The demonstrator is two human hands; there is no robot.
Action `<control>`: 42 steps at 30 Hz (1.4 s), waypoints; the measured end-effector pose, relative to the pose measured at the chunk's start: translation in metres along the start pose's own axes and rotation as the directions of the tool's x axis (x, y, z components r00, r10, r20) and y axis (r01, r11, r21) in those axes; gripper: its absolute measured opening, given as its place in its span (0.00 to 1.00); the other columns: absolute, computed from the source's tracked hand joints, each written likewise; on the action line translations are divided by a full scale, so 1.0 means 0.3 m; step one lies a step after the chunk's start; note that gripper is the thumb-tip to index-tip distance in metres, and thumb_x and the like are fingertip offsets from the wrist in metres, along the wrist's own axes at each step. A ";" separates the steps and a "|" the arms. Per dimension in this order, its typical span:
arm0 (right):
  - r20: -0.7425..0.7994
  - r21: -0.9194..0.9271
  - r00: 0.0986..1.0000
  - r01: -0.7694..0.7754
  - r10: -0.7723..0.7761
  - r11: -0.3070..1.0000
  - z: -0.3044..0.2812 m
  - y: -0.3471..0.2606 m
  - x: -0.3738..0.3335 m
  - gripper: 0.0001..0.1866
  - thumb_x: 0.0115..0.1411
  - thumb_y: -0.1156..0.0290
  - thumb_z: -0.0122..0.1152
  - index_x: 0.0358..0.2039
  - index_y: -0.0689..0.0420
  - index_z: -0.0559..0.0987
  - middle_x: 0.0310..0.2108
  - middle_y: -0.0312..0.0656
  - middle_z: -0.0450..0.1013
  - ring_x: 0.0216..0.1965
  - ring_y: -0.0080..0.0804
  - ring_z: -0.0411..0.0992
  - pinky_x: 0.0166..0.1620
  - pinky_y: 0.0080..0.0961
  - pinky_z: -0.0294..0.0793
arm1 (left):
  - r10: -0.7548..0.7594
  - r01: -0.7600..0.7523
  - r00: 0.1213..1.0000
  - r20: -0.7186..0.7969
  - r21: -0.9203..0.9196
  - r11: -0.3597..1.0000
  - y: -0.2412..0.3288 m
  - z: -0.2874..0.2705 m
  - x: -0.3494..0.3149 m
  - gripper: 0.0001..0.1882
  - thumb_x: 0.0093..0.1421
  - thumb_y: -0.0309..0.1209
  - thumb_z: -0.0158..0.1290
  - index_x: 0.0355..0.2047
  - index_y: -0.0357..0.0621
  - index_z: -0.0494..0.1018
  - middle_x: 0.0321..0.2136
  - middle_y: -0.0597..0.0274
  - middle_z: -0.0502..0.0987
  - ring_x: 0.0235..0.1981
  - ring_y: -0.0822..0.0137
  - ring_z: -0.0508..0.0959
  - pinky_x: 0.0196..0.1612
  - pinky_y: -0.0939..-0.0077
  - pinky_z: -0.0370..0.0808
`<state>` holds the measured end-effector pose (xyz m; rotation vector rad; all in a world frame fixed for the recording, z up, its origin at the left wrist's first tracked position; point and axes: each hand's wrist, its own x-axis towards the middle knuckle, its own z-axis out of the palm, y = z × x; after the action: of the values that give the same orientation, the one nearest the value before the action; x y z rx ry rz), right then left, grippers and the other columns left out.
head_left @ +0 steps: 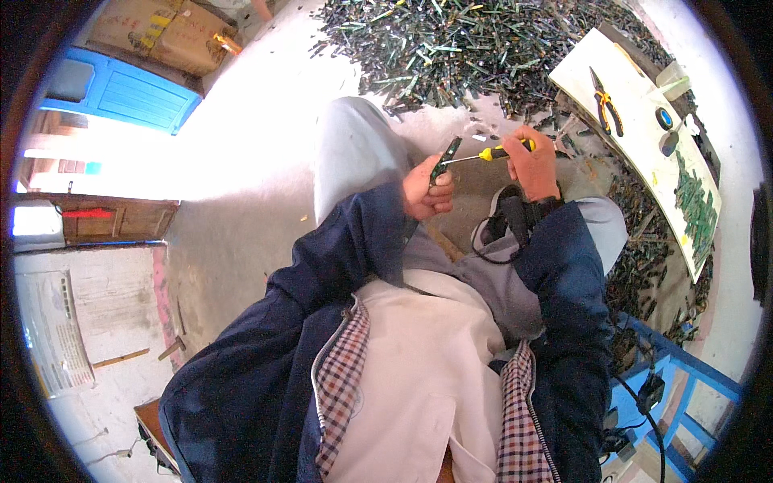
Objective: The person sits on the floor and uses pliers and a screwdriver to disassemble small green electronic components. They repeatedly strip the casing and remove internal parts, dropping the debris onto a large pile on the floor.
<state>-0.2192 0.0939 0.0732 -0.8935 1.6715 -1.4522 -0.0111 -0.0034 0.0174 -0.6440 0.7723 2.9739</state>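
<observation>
Upright in my left hand is a narrow dark strip, like a small circuit board or casing piece; its exact kind is too small to tell. My right hand is wrapped round the yellow and black handle of a screwdriver. The screwdriver's thin shaft points left, and its tip meets or nearly meets the strip close to my left fingers. Both hands are held in front of my knees.
A heap of dark strips covers the floor ahead. On a pale board at right lie pliers, a blue-black roll and several green circuit strips. A blue stool-like frame with cables stands at lower right; a blue door is at upper left.
</observation>
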 end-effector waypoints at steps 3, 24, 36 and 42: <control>-0.129 -0.133 0.967 0.203 -0.220 0.970 -0.009 0.047 -0.025 0.11 0.55 0.68 0.60 0.21 0.61 0.74 0.14 0.33 0.65 0.18 0.16 0.62 0.21 0.19 0.60 | 0.056 -0.055 0.990 -0.128 0.014 0.998 0.017 0.063 0.010 0.25 0.66 0.52 0.33 0.16 0.54 0.60 0.08 0.75 0.54 0.08 0.77 0.51 0.18 0.78 0.54; -0.007 -0.371 0.869 0.457 -0.494 0.809 0.029 -0.035 -0.101 0.09 0.54 0.68 0.61 0.23 0.59 0.74 0.16 0.45 0.69 0.17 0.32 0.70 0.22 0.27 0.67 | -0.028 0.018 0.991 -0.131 -0.073 0.997 -0.008 0.004 0.041 0.26 0.65 0.53 0.35 0.15 0.52 0.59 0.07 0.74 0.54 0.09 0.74 0.50 0.18 0.77 0.55; 0.247 -0.385 0.901 0.429 -0.357 0.817 -0.034 -0.049 -0.017 0.10 0.53 0.69 0.59 0.21 0.62 0.71 0.16 0.36 0.63 0.22 0.19 0.61 0.26 0.22 0.61 | -0.239 0.223 0.937 -0.255 -0.089 0.971 -0.063 -0.002 0.048 0.27 0.65 0.54 0.35 0.16 0.51 0.60 0.08 0.73 0.55 0.08 0.74 0.51 0.17 0.75 0.55; 0.331 -0.421 0.867 0.489 -0.372 0.764 -0.046 -0.022 0.031 0.12 0.48 0.65 0.60 0.21 0.62 0.71 0.16 0.48 0.67 0.19 0.38 0.67 0.25 0.32 0.65 | -0.386 0.383 0.904 -0.184 -0.058 0.922 -0.106 -0.050 0.065 0.27 0.65 0.54 0.34 0.17 0.51 0.61 0.07 0.71 0.58 0.09 0.73 0.56 0.17 0.73 0.55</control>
<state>-0.2356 0.0916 0.0801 -1.7712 1.7570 -1.1376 -0.0198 0.0156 -0.0170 -0.9702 0.5424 2.5875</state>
